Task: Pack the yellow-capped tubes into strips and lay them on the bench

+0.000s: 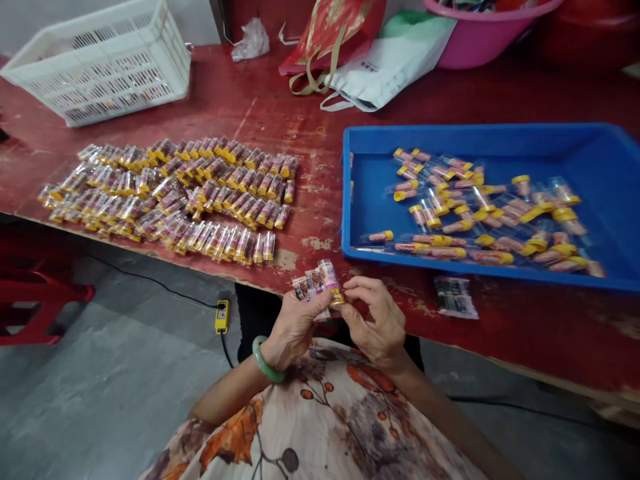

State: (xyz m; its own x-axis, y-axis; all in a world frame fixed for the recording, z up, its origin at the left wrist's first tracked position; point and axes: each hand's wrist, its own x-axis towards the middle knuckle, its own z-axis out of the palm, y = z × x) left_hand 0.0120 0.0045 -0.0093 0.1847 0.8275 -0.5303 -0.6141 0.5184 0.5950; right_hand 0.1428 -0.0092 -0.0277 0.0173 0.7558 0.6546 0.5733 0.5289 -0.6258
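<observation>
Beside the red table [320,173], the left hand [295,327] grips several printed pieces [327,277], one yellow-ended; the right hand [380,320] curls alongside, grip unclear; lettering unreadable.

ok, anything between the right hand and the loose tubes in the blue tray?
Yes: the blue tray's near wall stands between the right hand and the loose tubes. The tray is open on top; nothing visible covers it.
</observation>
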